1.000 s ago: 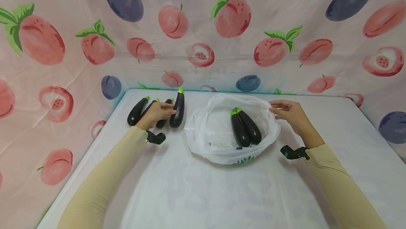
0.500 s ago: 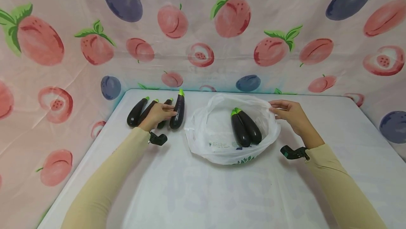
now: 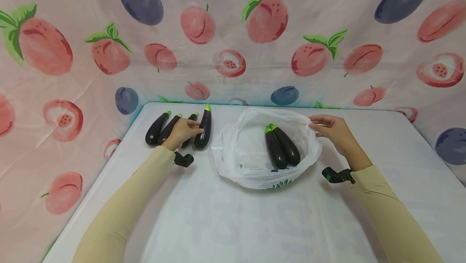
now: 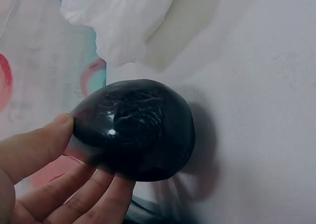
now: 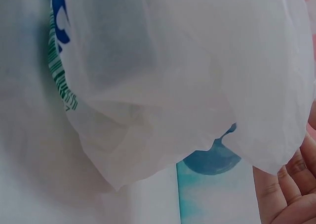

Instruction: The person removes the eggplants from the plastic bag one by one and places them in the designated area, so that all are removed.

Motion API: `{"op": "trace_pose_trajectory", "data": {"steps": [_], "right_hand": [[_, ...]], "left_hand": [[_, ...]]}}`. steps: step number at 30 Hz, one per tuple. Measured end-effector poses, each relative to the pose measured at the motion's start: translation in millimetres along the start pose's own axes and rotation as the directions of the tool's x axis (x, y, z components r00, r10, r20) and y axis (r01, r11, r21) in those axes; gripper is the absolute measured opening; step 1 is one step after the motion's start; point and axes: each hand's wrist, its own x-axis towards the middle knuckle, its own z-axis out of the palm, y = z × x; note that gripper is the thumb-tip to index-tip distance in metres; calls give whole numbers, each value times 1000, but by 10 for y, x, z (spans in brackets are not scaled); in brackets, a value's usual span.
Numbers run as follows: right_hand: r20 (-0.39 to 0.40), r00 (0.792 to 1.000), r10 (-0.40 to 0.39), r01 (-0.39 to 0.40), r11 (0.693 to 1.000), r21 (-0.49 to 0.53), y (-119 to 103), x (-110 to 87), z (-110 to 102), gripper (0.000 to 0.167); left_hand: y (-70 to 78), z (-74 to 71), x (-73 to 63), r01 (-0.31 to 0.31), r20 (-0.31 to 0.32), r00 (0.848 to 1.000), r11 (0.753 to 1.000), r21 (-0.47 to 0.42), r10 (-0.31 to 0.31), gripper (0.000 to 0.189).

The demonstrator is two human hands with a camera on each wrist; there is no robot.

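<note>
My left hand (image 3: 183, 132) grips a dark, glossy eggplant (image 3: 205, 128) with a green stem end, thumb on one side and fingers on the other. In the left wrist view the rounded bottom of this eggplant (image 4: 143, 130) faces the camera above the white surface. A white plastic bag (image 3: 231, 166) lies with its mouth spread wide, and two eggplants (image 3: 282, 147) rest side by side in it. At the bag's right rim my right hand (image 3: 331, 131) holds the plastic. The right wrist view shows the bag's outer side (image 5: 163, 85), with the fingers (image 5: 291, 189) partly hidden by it.
Left of the gripped eggplant lie several more eggplants (image 3: 156, 129), partly covered by my left hand. They sit near the back left of the white-covered table (image 3: 233, 222). A fruit-printed cloth (image 3: 225, 24) hangs behind the table's back edge.
My left hand has shifted slightly right, and the gripped eggplant has come down a little toward the table's front. My right hand and the bag stay where they were.
</note>
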Motion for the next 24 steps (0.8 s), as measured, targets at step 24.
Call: {"op": "trace_pose_trajectory", "data": {"steps": [24], "right_hand": [[-14, 1000, 1, -1, 1000, -20, 17, 13, 7, 43]], "left_hand": [[10, 70, 37, -20, -74, 996, 973, 230, 38, 43]]}}
